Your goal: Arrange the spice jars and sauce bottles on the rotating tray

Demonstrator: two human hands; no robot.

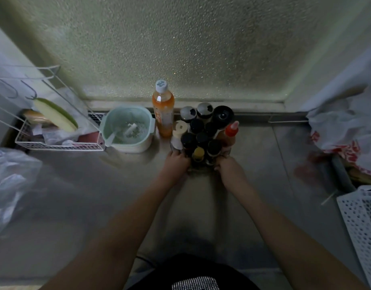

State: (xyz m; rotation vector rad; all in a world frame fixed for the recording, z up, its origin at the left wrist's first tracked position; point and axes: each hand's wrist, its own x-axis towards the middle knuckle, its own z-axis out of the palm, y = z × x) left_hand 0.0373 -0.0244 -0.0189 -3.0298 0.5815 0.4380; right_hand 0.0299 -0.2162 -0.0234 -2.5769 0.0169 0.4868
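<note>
Your left hand [176, 162] and right hand [227, 167] each have a closed grip on the rotating tray [201, 167], probably its rim; lighting's dim. Tray sits on the counter [264, 185], packed with spice jars [201, 135] and a red-capped sauce bottle [230, 131].

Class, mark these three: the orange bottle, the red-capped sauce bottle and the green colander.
orange bottle [163, 114], head view, on its orange body.
red-capped sauce bottle [232, 129], head view, on its red cap.
green colander [151, 124], head view, on its right rim.

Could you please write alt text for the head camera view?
Both hands, left hand and right hand, grip the near edge of a crowded rotating tray of dark-lidded spice jars on a grey counter; a tall orange-liquid bottle stands just behind.
</note>
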